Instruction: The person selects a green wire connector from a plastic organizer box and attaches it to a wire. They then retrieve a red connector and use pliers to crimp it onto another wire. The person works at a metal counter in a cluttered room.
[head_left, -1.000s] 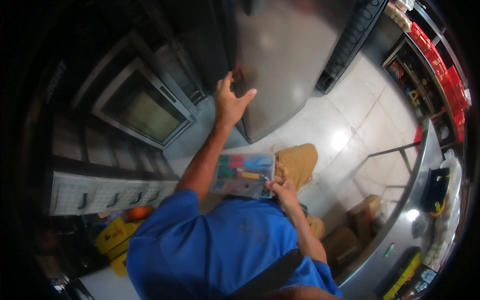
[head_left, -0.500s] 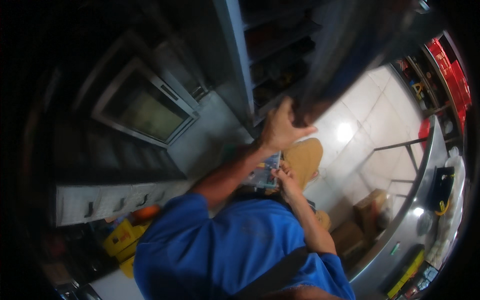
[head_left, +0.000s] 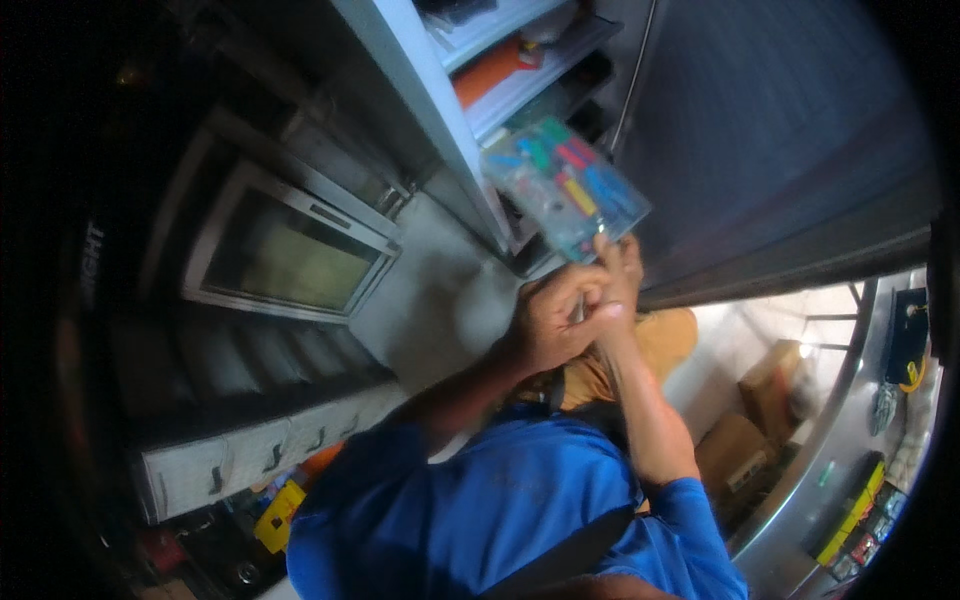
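Observation:
A clear plastic organizer box [head_left: 575, 190] full of small red, blue, green and yellow pieces is tilted at the mouth of an open cabinet, blurred by motion. Gripping its near edge is my right hand [head_left: 622, 268]. My left hand [head_left: 560, 315] is beside and partly over the right wrist, fingers curled toward the thumb; anything inside it is hidden. Behind the box, the cabinet shelves [head_left: 510, 100] hold an orange object [head_left: 490, 75] and dark items. The wide dark cabinet door [head_left: 770, 150] stands swung out to the right.
To the left are a glass-fronted framed unit [head_left: 290, 245] and a row of pale drawers [head_left: 270, 450], with a yellow case [head_left: 280, 515] below. A metal-edged worktop [head_left: 800, 510] curves along the right. Cardboard boxes [head_left: 735, 455] sit on the floor beneath it.
The cabinet door has swung open to the right, exposing the shelves. My right hand has lifted the organizer box from my lap toward the shelves. My left hand has come off the door and curled.

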